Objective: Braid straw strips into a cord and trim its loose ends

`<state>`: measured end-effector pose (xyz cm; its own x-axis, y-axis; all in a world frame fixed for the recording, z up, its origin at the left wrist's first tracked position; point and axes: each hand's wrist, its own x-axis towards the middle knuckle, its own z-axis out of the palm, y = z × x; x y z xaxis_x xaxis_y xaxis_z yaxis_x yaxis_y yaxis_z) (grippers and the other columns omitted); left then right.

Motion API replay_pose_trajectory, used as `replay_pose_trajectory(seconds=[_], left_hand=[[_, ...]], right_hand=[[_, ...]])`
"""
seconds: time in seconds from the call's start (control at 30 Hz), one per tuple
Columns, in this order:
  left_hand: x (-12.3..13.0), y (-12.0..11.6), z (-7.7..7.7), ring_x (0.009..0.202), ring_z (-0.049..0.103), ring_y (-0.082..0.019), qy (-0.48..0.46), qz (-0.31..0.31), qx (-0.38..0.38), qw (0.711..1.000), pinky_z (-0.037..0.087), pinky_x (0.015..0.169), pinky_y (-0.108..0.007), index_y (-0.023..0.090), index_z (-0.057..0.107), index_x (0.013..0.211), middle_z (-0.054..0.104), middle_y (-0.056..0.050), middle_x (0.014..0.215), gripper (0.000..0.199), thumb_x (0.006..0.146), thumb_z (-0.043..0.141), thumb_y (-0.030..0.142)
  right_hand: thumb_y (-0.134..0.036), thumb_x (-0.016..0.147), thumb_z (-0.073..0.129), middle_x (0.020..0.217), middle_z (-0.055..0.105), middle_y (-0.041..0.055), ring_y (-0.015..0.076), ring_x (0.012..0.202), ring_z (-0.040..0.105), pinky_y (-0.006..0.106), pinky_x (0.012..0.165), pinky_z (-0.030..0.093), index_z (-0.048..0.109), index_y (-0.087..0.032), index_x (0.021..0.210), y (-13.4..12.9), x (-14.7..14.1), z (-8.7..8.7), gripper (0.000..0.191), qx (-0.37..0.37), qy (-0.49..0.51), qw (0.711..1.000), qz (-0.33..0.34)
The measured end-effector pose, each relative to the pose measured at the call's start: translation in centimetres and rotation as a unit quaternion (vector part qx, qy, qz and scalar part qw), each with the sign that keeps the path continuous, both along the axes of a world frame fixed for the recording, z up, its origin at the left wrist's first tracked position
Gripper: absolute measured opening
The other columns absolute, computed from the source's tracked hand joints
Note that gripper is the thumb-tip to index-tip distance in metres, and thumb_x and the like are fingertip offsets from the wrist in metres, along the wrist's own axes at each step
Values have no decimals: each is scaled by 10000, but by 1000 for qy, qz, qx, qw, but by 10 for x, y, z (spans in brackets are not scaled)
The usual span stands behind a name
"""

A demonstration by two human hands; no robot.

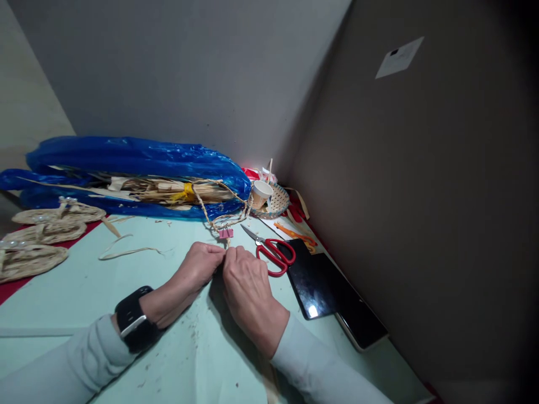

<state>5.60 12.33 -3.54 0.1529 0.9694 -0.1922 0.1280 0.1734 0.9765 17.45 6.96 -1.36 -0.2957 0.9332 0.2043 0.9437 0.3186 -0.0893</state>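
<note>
A pink binder clip grips a braided straw cord near the middle of the table. Just below the clip, my left hand pinches the straw strands from the left. Close against it, my right hand is closed round the same strands, its fingers curled and partly hidden. Loose straw ends show under my right forearm. Red-handled scissors lie right of my right hand, blades pointing up and left.
Blue plastic wraps a straw bundle at the back. Woven sandals lie at the left. A small basket with a paper cup, orange scissors and two dark devices are on the right.
</note>
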Motion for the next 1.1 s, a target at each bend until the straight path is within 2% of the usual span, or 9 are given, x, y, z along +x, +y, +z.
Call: replay_pose_trajectory(seconds=[0.2, 0.3, 0.4, 0.47, 0.7, 0.87, 1.0, 1.1], left_hand=[[-6, -3, 12, 982, 695, -242, 3, -56, -46, 997, 605, 805, -437, 193, 633, 1209, 682, -80, 1232, 331, 924, 664, 358], [-11, -3, 14, 956, 699, -231, 0, -69, -62, 996, 606, 798, -433, 187, 635, 1193, 691, -78, 1196, 312, 933, 653, 360], [-16, -2, 12, 947, 700, -227, -4, -76, -66, 995, 606, 795, -430, 184, 638, 1182, 695, -75, 1182, 302, 936, 650, 359], [-18, -1, 9, 940, 700, -225, -6, -80, -61, 995, 606, 783, -421, 184, 646, 1169, 698, -74, 1179, 295, 930, 658, 355], [-16, 4, -1, 919, 702, -218, 24, -70, -70, 995, 610, 766, -412, 182, 636, 1180, 698, -73, 1164, 301, 936, 652, 356], [-15, 2, -2, 883, 703, -206, 46, -76, -60, 994, 610, 744, -396, 179, 646, 1153, 708, -64, 1124, 279, 938, 649, 356], [-14, -1, 0, 929, 701, -224, 60, -76, -24, 995, 607, 776, -416, 182, 645, 1169, 701, -68, 1163, 295, 931, 657, 357], [-14, -3, 0, 913, 701, -220, 76, -64, 9, 995, 604, 774, -415, 179, 648, 1155, 706, -62, 1136, 290, 934, 651, 367]], right_hand=[[-17, 857, 504, 928, 674, 143, 270, 795, 639, 335, 615, 386, 625, -102, 1016, 0, -5, 2, 217, -10, 37, 999, 2], [-162, 921, 548, 882, 714, 110, 223, 711, 634, 314, 593, 352, 679, -131, 962, 6, 5, 11, 141, -33, 97, 995, 16], [-347, 1002, 490, 808, 729, 72, 172, 665, 601, 291, 616, 341, 718, -165, 844, 15, 22, 21, 331, -48, 173, 984, 13], [-302, 1013, 457, 828, 731, 84, 169, 696, 585, 287, 649, 336, 727, -146, 865, 22, 32, 24, 345, -54, 215, 975, -2], [-184, 985, 465, 664, 662, 5, 125, 632, 551, 240, 617, 339, 680, -156, 760, 33, 31, 10, 312, -157, 316, 935, 43], [-228, 994, 512, 608, 615, -17, 134, 628, 574, 254, 639, 400, 646, -160, 760, 36, 27, 2, 278, -192, 350, 916, 33], [-343, 990, 590, 743, 643, -15, 144, 695, 624, 315, 712, 513, 643, -149, 820, 39, 24, -4, 263, -201, 358, 912, 9], [-356, 982, 614, 845, 677, 10, 161, 786, 662, 353, 770, 550, 660, -140, 891, 38, 20, -6, 238, -203, 367, 908, -16]])
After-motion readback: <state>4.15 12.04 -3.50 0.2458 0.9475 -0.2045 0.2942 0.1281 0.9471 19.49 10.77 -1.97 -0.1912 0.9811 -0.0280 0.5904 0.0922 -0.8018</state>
